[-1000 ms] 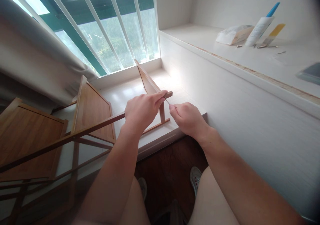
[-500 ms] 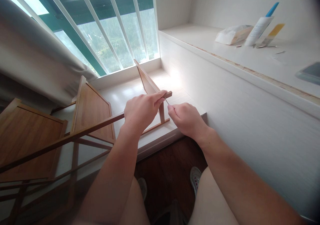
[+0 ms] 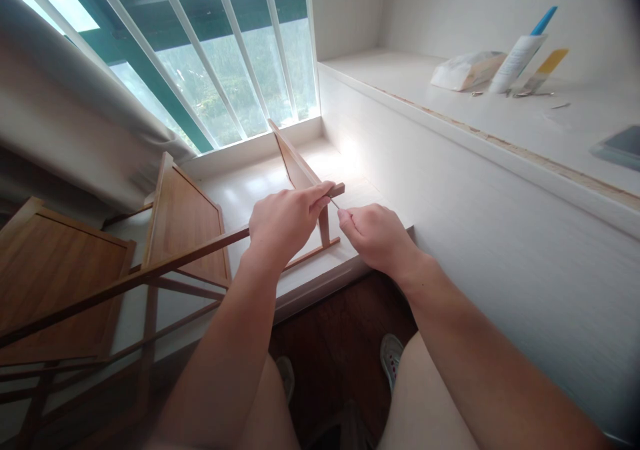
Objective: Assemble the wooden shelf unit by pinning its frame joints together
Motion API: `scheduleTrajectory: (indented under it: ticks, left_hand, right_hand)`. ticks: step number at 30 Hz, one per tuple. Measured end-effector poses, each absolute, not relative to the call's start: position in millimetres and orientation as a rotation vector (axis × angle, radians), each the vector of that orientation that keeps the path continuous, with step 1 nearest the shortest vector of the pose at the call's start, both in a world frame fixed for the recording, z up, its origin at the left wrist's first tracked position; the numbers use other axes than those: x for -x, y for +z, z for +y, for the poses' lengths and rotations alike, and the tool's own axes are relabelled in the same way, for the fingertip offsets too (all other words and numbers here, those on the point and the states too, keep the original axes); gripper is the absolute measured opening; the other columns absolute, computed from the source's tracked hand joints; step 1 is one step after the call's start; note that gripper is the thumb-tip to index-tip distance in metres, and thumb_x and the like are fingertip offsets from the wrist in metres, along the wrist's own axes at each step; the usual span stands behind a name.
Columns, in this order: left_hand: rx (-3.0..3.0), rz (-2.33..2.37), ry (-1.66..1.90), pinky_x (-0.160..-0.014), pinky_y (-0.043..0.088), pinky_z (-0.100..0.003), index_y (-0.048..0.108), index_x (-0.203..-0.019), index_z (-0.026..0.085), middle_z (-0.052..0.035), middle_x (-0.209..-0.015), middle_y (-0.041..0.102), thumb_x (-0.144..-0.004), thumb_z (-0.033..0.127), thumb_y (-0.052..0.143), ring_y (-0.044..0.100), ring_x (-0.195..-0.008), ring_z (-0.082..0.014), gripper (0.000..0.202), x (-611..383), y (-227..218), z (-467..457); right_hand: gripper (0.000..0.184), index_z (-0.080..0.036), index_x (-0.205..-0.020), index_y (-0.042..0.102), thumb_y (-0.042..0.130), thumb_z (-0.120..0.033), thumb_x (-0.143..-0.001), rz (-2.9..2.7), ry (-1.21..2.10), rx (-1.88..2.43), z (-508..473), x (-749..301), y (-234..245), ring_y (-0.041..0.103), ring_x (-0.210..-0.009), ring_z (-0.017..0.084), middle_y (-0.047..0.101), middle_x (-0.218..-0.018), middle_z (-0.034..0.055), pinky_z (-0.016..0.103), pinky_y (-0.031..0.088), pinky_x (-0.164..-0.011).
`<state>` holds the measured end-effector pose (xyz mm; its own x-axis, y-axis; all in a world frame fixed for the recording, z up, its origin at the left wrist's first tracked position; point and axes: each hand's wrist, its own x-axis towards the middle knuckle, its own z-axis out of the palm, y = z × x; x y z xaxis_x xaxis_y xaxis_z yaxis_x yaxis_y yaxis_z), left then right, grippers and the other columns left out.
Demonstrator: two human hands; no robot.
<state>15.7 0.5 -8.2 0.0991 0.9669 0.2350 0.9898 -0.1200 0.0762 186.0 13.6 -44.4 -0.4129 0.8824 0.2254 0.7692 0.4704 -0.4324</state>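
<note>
Window: white bars (image 3: 230, 50) are crossing the glass beyond the wooden rail (image 3: 200, 249), and a curtain (image 3: 75, 110) is hanging on the rail's far left.
Frame: we are seeing the rail passing in front of two wooden panels, the middle one (image 3: 187, 220) and the left one (image 3: 65, 283); a third, the right panel (image 3: 300, 163), is standing behind the rail's right end.
Left hand: our left hand (image 3: 283, 220) is wrapping its grip around the rail near that end, leaving a short stub showing.
Thin metal tool: its shaft (image 3: 335, 203) is slanting just below the rail's end; fingers are hiding its tip.
Right hand: our right hand (image 3: 377, 237) is clenching its grip around the tool, right of the rail's end.
Shelf: a white tube (image 3: 517, 62) and a yellow-handled brush (image 3: 553, 63) are standing well right of the rail.
Handling: we are judging the rail stiff and fairly light, best held close to its end; the slim tool is probably slippery, wanting a firm pinch.
</note>
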Motion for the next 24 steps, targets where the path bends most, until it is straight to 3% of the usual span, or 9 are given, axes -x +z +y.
scheduleTrajectory:
  ticks: [24]
  left_hand:
    - [2.257, -1.999, -0.347, -0.061, 0.036, -0.032, 0.059, -0.13, 0.053, 0.0038, -0.104, 0.077, -0.1, 0.054, 0.035, 0.07, -0.087, -0.0264, 0.038, -14.4, -8.2, 0.9]
  right_hand:
    - [0.047, -0.019, -0.062, 0.054, 0.032, -0.036, -0.1, -2.279, 0.403, 1.351, 14.4, -184.6, -47.3, 0.039, -0.058, 0.015, 0.05, -0.058, 0.002, 0.031, 0.021, -0.058]
